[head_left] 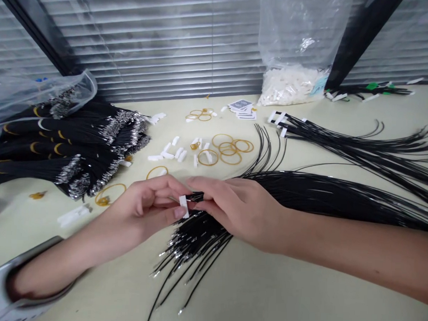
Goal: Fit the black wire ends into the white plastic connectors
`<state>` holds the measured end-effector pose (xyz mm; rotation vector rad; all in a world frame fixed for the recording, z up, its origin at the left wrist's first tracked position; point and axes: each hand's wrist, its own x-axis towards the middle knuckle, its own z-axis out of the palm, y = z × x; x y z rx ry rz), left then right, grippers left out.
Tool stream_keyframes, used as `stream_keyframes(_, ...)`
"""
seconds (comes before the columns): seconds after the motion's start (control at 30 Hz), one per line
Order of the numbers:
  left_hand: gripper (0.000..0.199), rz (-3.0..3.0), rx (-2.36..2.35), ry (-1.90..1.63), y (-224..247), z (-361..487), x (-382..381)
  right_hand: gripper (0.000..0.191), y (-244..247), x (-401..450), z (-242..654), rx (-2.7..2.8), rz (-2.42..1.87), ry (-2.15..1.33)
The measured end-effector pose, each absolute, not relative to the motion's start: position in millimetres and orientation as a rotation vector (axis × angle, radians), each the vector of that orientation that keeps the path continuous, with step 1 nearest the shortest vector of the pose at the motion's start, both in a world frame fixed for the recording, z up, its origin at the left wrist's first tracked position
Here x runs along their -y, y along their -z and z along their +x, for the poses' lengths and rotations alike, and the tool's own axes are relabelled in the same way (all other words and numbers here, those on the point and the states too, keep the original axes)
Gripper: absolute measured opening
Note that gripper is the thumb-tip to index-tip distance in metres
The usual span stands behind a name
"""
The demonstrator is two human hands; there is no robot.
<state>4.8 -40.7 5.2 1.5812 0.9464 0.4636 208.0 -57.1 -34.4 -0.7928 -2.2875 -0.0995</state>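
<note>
Near the middle of the table, my left hand (151,202) pinches a small white plastic connector (184,207) between thumb and fingers. My right hand (240,206) is closed on a few black wires (195,196), whose ends meet the connector; whether they are seated in it I cannot tell. Both hands almost touch. Beneath them lies a large loose bundle of black wires (298,190), its silvery crimped ends (178,246) fanned out toward the front. Loose white connectors (167,154) and yellow rubber bands (232,149) are scattered just behind my hands.
At left, banded bundles of black wires (59,139) lie partly under clear plastic. A clear bag of white connectors (291,86) stands against the window blinds (169,40). Wires with white connectors attached (328,142) lie at right. Some playing cards (242,106) sit at the back.
</note>
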Motion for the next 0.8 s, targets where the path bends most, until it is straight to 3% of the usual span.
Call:
stream_keyframes(0.37,0.008,2.013,-0.925,-0.506,-8,13,51,0.032,29,59,206,2.281,-0.629,0.155)
stream_keyframes(0.67,0.009,1.871,-1.061,-0.627,-2,9,47,0.009,7,57,208,2.316,-0.433,0.762)
stream_keyframes(0.8,0.012,1.891,-1.135,-0.604,-1,7,44,0.019,-4,67,209,2.672,-0.594,0.207)
